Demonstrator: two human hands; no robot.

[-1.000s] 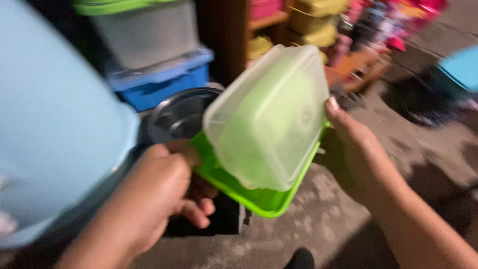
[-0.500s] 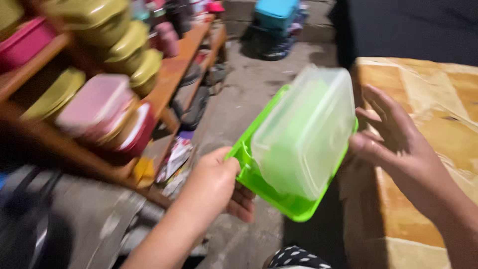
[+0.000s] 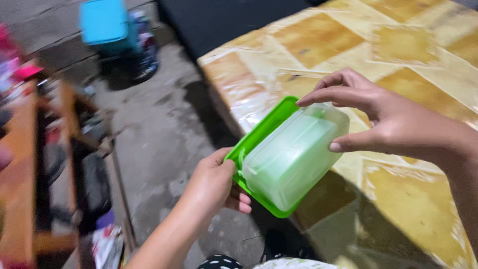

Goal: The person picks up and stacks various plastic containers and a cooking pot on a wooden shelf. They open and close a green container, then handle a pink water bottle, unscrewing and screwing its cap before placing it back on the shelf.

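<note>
A clear plastic container (image 3: 291, 157) with a bright green lid (image 3: 259, 135) is held upside down and tilted, over the near edge of a table (image 3: 398, 50) covered in a yellow-and-cream patterned cloth. My left hand (image 3: 215, 182) grips the lid's lower left edge. My right hand (image 3: 383, 117) holds the clear tub from the right, with fingers on its top corner and thumb on its side.
A concrete floor (image 3: 164, 129) lies to the left of the table. A blue plastic box (image 3: 103, 21) stands at the back left. A wooden shelf (image 3: 45, 174) with blurred items runs along the left edge.
The view has swung right from the shelves to the table. The container has moved with both hands over the table edge, and my right hand has shifted onto the tub's top.
</note>
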